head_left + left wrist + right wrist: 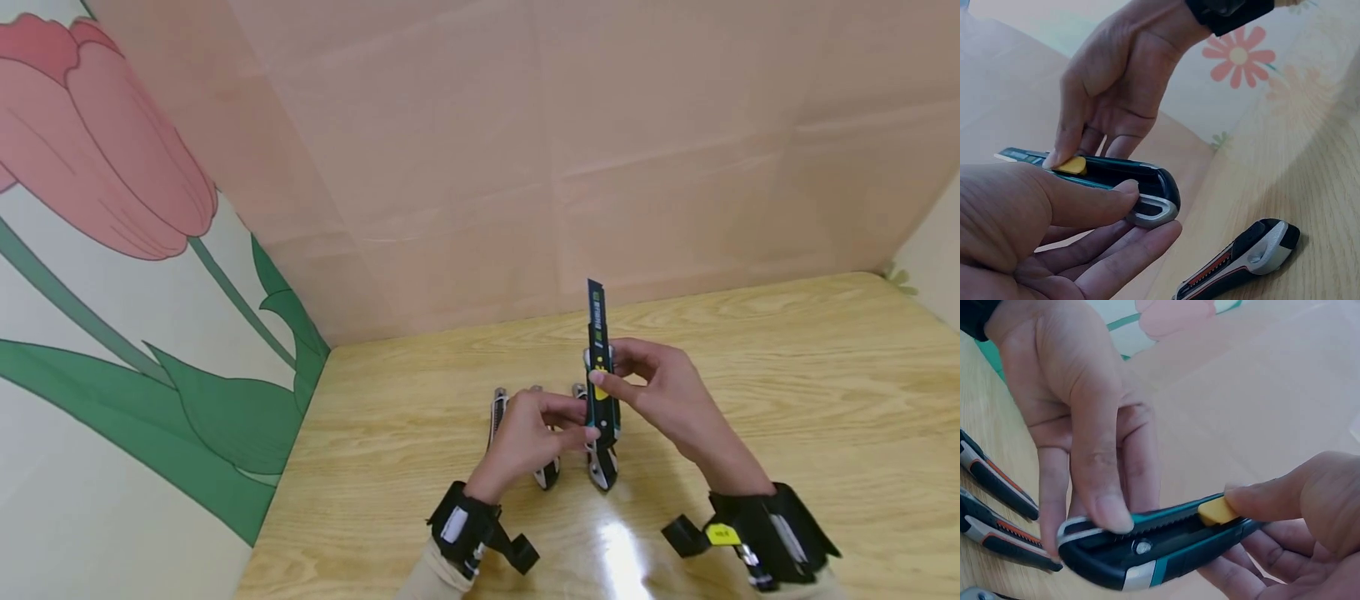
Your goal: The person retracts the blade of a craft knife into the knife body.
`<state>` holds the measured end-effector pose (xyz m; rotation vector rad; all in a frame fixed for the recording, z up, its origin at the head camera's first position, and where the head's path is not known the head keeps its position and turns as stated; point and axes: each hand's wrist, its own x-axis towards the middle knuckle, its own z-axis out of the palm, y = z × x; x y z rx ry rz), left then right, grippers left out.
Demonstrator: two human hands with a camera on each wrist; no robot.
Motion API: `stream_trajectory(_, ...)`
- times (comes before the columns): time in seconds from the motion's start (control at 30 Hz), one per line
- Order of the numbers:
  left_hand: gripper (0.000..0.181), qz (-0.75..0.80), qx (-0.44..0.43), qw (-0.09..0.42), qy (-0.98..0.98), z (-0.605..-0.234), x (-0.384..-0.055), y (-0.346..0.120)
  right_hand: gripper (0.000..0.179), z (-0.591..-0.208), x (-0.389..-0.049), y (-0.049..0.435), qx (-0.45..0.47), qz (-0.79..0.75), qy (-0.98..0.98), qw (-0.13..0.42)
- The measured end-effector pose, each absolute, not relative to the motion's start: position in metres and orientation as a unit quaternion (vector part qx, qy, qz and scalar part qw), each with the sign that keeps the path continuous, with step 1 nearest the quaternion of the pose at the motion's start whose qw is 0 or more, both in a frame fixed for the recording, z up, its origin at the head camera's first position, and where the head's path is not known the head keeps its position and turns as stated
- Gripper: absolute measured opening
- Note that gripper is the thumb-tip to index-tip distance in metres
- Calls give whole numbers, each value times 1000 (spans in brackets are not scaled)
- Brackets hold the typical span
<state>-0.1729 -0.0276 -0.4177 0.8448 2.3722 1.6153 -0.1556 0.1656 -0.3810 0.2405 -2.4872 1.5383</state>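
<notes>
Both hands hold a black and teal snap-off utility knife point(603, 410) with a yellow slider point(1217, 511), raised above the wooden table. In the head view its narrow blade end points toward the back wall. My left hand point(528, 433) pinches the rounded tail end between thumb and fingers. Higher along the handle, my right hand point(675, 400) grips the knife, its thumb point(1266, 499) against the slider. Under and beside the hands lie three more utility knives: one at the left point(497, 408), one in the middle point(548, 475), partly hidden by my left hand, and one at the right point(602, 472).
The light wood table point(787, 400) reaches back to a pinkish covered wall point(562, 167). A wall with a painted tulip point(112, 142) borders the left side. Each wrist wears a black camera strap point(776, 533).
</notes>
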Motion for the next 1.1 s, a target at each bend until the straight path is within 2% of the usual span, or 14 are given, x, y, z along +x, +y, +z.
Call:
stream_trajectory(0.23,23,543,275,60,791,-416,-174,-29,43,-380,-155,166,60,542,-834,79)
stream_trajectory(0.37,23,556,273,59,783,-416,-175,-30,49,-380,-155,167,48,556,-828,47)
stream_trajectory(0.47,23,563,269,63,779,-417,-175,-30,46,-381,-156,166,54,553,-830,46)
stream_trajectory(0.73,24,561,268,72,780,-418,-177,-29,30,-383,-157,165,80,520,-846,83)
stream_trajectory(1.1,24,570,268,80,773,-419,-178,-30,32,-383,-157,166,80,524,-845,69)
